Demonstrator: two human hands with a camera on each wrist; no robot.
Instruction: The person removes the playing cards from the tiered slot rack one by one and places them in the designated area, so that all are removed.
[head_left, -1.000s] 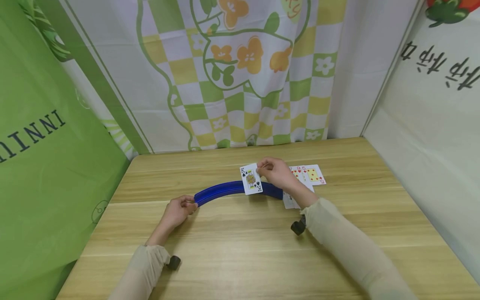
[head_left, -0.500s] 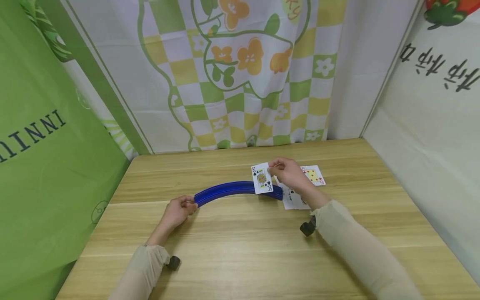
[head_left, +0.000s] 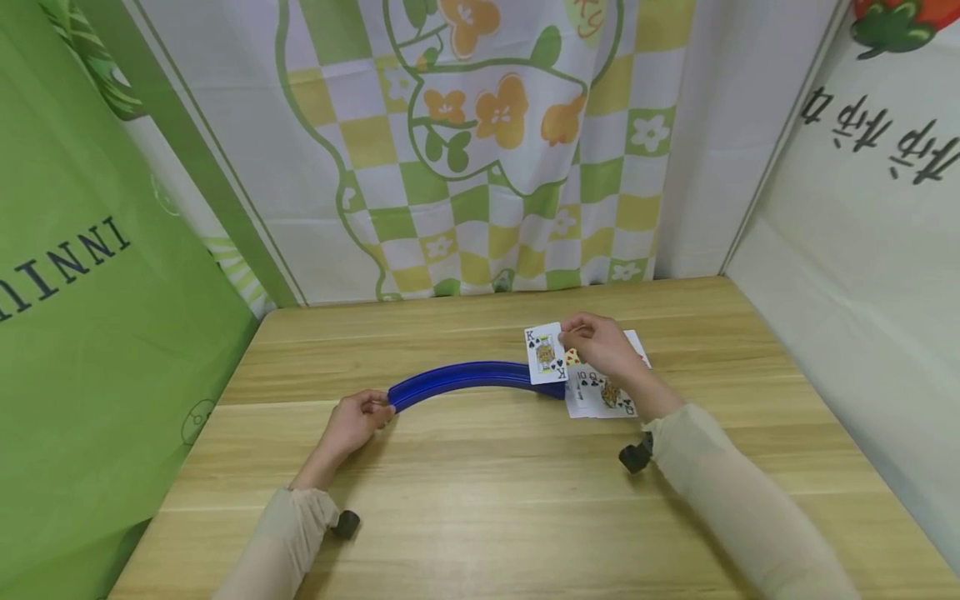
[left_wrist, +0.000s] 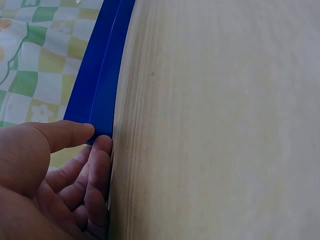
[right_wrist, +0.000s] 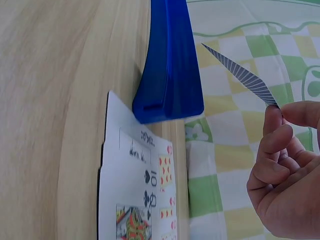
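Observation:
A curved blue card holder [head_left: 450,379] lies on the table. My left hand [head_left: 352,426] pinches its left end; in the left wrist view the thumb presses on top, with curled fingers [left_wrist: 100,165] at the end. My right hand [head_left: 606,348] pinches a king of spades [head_left: 545,353] by its upper right edge. That card is held up over the holder's right end; in the right wrist view its striped back [right_wrist: 245,77] shows, apart from the holder. Face-up playing cards [head_left: 600,395] lie overlapped beside the holder's right end, partly hidden by the right hand.
The wooden table [head_left: 480,500] reaches back to a checked curtain [head_left: 480,217]. A green cloth [head_left: 112,350] hangs at the left, a white one [head_left: 847,275] at the right. Black wrist cameras [head_left: 636,454] sit on both wrists.
My right hand has moved right with the king of spades, from over the holder's right half to its right end. The left hand and the holder have stayed put.

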